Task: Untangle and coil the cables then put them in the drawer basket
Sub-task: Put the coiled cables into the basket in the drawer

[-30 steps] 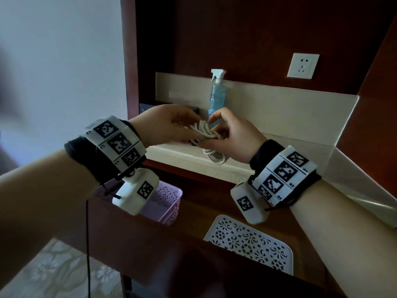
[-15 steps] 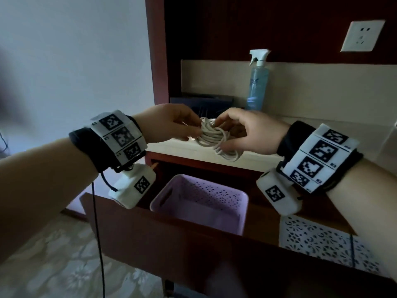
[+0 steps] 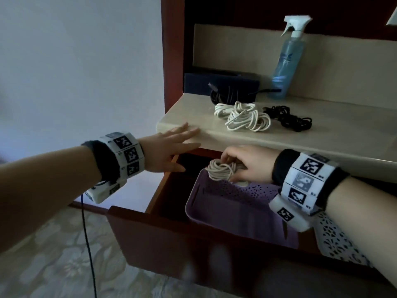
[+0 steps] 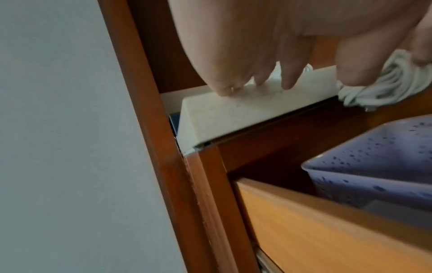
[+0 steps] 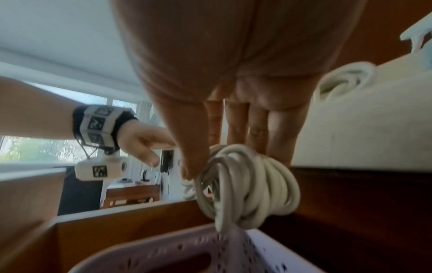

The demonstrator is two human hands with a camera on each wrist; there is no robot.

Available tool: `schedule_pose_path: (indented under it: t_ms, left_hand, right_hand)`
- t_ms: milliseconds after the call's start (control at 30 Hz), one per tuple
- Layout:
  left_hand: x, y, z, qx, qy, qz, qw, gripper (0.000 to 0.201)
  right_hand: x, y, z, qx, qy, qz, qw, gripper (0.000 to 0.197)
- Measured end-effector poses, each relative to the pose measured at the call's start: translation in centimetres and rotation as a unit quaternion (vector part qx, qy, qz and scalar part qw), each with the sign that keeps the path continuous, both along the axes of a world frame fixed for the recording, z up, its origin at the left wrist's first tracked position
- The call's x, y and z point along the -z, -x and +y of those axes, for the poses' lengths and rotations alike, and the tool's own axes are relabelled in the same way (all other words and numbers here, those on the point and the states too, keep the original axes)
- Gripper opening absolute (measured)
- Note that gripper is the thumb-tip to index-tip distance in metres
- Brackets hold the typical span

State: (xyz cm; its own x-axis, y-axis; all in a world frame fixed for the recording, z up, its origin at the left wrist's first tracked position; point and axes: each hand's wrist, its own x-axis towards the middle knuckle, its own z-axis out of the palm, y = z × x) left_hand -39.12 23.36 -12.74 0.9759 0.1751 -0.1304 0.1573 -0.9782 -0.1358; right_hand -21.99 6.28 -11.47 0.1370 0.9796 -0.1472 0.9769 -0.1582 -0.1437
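Two hands, right hand [image 3: 249, 163] grasping coiled cable [image 3: 219, 171], left hand [image 3: 169, 150] flat, released

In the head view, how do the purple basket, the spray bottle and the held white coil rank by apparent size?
1. purple basket
2. spray bottle, farther away, so real size unsure
3. white coil, held by the right hand

Right hand [image 5: 233, 77] reaching down, thumb and fingers [image 5: 278, 133] pinching a coiled white cable [image 5: 250, 186] just above the rim of the purple basket [image 5: 149, 256] in the open drawer [image 5: 126, 218]; left hand [image 5: 142, 144] open beyond; another white cable [image 5: 346, 79] on the pale surface [image 5: 364, 129].
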Motion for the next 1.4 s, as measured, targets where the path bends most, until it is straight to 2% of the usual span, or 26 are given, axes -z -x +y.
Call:
schedule_pose_path:
  t_ms: [67, 133, 233, 400, 500, 567, 633, 733, 800, 900, 1000, 1200, 1300, 1400]
  left_hand:
    - [1.4, 0.6, 0.7, 0.055, 0.008, 0.013, 0.998, 0.075]
    - [2.6, 0.9, 1.0, 0.076, 0.002, 0.062, 0.995, 0.073]
    - [3.5, 0.5, 1.3, 0.042, 0.02, 0.117, 0.992, 0.073]
    - [5.4, -0.6, 1.6, 0.02, 0.065, 0.12, 0.99, 0.077]
    - [7.2, -0.4, 1.0, 0.02, 0.033, 0.139, 0.99, 0.083]
    - [7.9, -0.1, 0.9, 0.023, 0.021, 0.125, 0.992, 0.082]
    - [8.0, 0.0, 1.0, 0.031, 0.014, 0.12, 0.992, 0.075]
    - [8.1, -0.2, 0.8, 0.065, -0.037, 0.142, 0.987, 0.063]
    - [8.2, -0.5, 0.6, 0.089, -0.057, 0.157, 0.982, 0.063]
    - [8.2, -0.5, 0.6, 0.102, -0.059, 0.153, 0.981, 0.061]
    - [8.5, -0.3, 0.8, 0.106, -0.053, 0.138, 0.983, 0.059]
    - [7.9, -0.6, 0.8, 0.102, -0.012, 0.159, 0.982, 0.068]
    - [6.2, -0.8, 0.6, 0.067, 0.11, 0.146, 0.981, 0.063]
    - [2.4, -0.8, 0.0, 0.025, 0.201, 0.081, 0.976, 0.042]
  right_hand:
    - [1.5, -0.2, 1.1, -0.001, 0.049, -0.013, 0.999, 0.043]
    - [2.8, -0.2, 2.0, -0.007, 0.081, -0.035, 0.996, 0.042]
    - [4.8, 0.3, 4.1, -0.018, 0.121, -0.052, 0.991, 0.041]
    - [7.5, 0.2, 6.5, -0.04, 0.179, -0.085, 0.979, 0.033]
    - [8.7, -0.3, 6.8, -0.036, 0.187, -0.109, 0.976, 0.036]
    - [9.4, -0.5, 6.7, -0.018, 0.198, -0.13, 0.971, 0.029]
    - [10.2, -0.7, 6.9, -0.006, 0.212, -0.147, 0.966, 0.023]
    - [11.0, -1.1, 7.3, 0.004, 0.225, -0.154, 0.962, 0.03]
    - [11.5, -1.5, 7.5, 0.002, 0.216, -0.146, 0.965, 0.033]
    - [11.9, -1.4, 7.5, -0.008, 0.233, -0.185, 0.955, 0.028]
    - [11.7, -1.3, 7.3, -0.018, 0.234, -0.2, 0.951, 0.025]
    - [10.2, -0.5, 6.4, 0.023, 0.237, -0.144, 0.96, 0.028]
    - [7.0, 0.0, 5.0, 0.027, 0.19, -0.115, 0.975, 0.027]
    - [2.5, 0.5, 3.0, 0.037, 0.108, -0.059, 0.992, 0.027]
